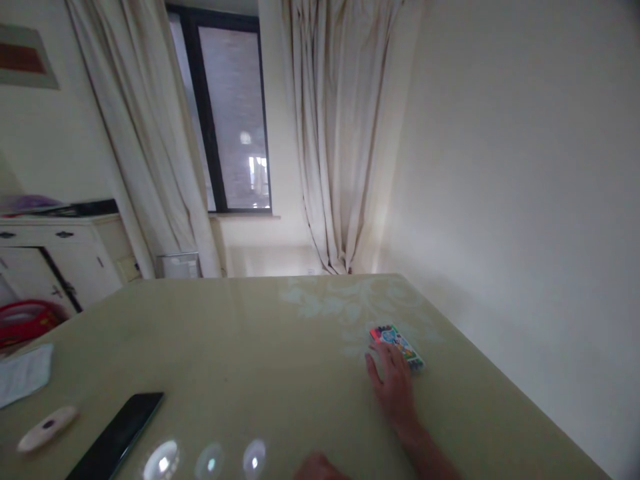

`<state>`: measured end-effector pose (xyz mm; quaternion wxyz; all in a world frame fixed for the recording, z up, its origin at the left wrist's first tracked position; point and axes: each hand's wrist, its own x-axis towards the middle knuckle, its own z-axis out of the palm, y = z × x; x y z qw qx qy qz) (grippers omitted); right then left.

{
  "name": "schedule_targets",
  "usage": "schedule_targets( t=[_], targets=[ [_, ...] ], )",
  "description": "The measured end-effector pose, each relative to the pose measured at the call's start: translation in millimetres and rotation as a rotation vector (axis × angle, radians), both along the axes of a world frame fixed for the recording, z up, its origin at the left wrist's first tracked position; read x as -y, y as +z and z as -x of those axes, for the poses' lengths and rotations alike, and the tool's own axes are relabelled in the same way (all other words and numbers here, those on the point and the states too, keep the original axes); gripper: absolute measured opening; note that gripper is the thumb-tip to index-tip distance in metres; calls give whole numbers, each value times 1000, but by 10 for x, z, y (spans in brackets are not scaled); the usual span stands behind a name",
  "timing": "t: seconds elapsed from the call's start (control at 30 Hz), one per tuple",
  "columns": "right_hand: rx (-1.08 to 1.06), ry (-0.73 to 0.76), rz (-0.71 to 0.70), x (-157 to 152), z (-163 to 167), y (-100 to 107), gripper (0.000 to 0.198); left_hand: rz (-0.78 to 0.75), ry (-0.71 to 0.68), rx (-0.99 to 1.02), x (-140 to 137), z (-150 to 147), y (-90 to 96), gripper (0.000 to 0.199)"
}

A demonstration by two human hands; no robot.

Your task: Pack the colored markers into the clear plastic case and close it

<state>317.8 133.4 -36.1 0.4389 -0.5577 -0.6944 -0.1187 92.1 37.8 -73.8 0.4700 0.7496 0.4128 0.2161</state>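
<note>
A small, colourful printed box (407,348) lies flat on the table toward the right side. My right hand (393,387) reaches over its near left edge, fingers stretched out and thumb apart on the left. The fingertips overlap the box; whether they touch it I cannot tell. Of my left hand (320,467), only a rounded, blurred part shows at the bottom edge, apart from the box, with its fingers hidden.
On the glossy green table (240,360) a black phone-like slab (120,430) and a white oval device (47,429) lie at the left, near a pale sheet (25,373). A red basket (30,320) stands beyond the left edge. The wall (525,233) borders the right side.
</note>
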Motion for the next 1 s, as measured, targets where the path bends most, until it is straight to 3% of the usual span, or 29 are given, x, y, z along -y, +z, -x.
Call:
schedule_targets(
  t=[0.1,0.27,0.43,0.53,0.67,0.77,1.0],
  targets=[
    [62,-143,40,-125,-139,-2,45,-66,-17,5,79,-31,121,45],
    [133,-489,325,-104,-194,43,50,-157,322,77,104,-27,331,50],
    [168,-533,443,25,87,225,49,-175,495,151,58,33,413,61],
    [184,-445,469,175,352,216,50,-213,557,143,22,114,455,61],
    [225,-186,394,447,659,99,56,-278,656,174,-60,253,519,53],
    [166,-88,385,569,761,80,52,-249,691,188,-97,316,544,51],
    [-24,-35,418,514,732,7,63,-238,610,117,-38,312,433,52]
  ],
)
